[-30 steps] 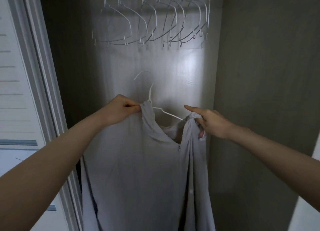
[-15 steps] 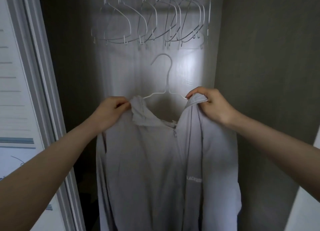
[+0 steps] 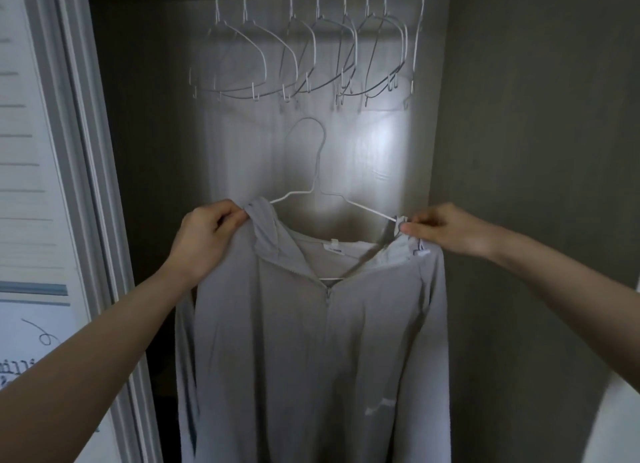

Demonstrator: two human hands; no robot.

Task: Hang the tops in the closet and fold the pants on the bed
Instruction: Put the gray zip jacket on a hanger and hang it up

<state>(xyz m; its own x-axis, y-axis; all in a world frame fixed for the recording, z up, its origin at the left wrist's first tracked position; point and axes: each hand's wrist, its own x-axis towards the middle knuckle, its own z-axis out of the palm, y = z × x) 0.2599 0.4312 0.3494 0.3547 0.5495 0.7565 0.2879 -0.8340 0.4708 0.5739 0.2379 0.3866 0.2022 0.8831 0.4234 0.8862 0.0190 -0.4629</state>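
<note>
A light grey zip-front top [image 3: 311,341] hangs spread out in front of the open closet, draped over a white wire hanger [image 3: 313,171] whose hook stands free below the rail. My left hand [image 3: 204,240] pinches the top's left collar edge at the hanger's left shoulder. At the hanger's right end, my right hand [image 3: 446,228] pinches the right collar edge. The hanger's lower bar shows through the open neck. The sleeves and hem hang down out of the frame.
Several bare white wire hangers [image 3: 304,57] hang from the closet rail at the top. A white louvred closet door and its frame [image 3: 69,185] stand at the left. The closet's grey side wall [image 3: 536,185] is at the right.
Both hands have spread apart, pulling the top's shoulders out over the hanger ends. The neck is now wide open and the hanger sits level.
</note>
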